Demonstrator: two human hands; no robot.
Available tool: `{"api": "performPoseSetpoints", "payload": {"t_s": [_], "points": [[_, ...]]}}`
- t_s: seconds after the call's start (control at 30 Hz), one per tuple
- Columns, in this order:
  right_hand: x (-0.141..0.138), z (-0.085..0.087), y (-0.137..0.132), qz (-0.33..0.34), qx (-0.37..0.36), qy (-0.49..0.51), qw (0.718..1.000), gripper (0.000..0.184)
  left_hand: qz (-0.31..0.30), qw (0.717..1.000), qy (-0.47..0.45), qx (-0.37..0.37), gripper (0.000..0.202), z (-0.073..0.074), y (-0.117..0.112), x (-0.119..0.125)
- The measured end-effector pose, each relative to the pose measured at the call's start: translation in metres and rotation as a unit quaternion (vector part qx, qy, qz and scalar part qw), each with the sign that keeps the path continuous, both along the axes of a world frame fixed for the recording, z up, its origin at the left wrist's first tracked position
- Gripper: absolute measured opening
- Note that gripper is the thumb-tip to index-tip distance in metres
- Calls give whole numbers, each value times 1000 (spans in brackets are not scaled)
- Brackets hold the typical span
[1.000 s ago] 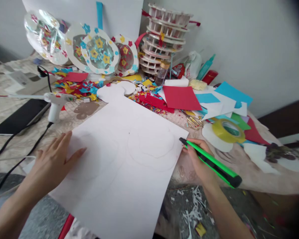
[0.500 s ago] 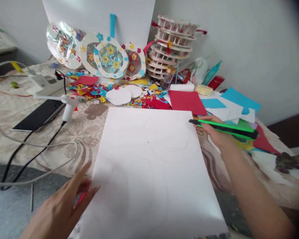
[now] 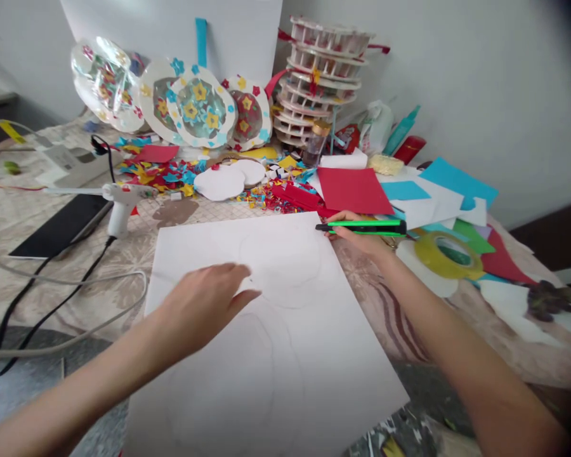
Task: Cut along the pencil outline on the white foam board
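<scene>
A large white board (image 3: 323, 355) with faint curved pencil lines lies in front of me, its near end past the table edge. My left hand (image 3: 209, 298) hovers over or rests on its left half; contact is unclear. The thumb is apart from the stretched fingers, and nothing shows in that hand. At the board's far right corner, my right hand (image 3: 356, 236) is closed around a green and black utility knife (image 3: 368, 227). The knife lies roughly level, its black tip pointing left over the board's corner. Some of the right fingers are hidden beneath it.
A glue gun (image 3: 121, 212) and a black phone-like slab (image 3: 59, 225) lie left among cables. Behind the board are paper scraps (image 3: 171, 178), flower-decorated rings (image 3: 202, 111) and a tiered white structure (image 3: 318, 82). On the right sit a tape roll (image 3: 423, 254) and red paper (image 3: 354, 190).
My left hand has moved from the board's left edge up and right over its surface. The board has turned and shifted left; my right hand with the knife has moved left too.
</scene>
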State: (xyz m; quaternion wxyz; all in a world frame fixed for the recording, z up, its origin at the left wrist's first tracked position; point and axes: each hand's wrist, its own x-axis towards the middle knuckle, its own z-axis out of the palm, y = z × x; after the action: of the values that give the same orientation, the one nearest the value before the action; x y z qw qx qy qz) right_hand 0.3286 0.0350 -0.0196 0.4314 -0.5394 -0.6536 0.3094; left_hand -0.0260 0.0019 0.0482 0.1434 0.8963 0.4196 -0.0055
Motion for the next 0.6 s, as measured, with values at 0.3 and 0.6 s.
{"api": "performPoseSetpoints", "payload": {"t_s": [0.3, 0.6], "points": [[0, 8, 6, -72, -17, -84, 994, 30, -89, 992, -18, 88, 66, -68, 72, 128], [-1, 4, 1, -107, -22, -97, 989, 29, -53, 994, -5, 90, 71, -81, 69, 132]]}}
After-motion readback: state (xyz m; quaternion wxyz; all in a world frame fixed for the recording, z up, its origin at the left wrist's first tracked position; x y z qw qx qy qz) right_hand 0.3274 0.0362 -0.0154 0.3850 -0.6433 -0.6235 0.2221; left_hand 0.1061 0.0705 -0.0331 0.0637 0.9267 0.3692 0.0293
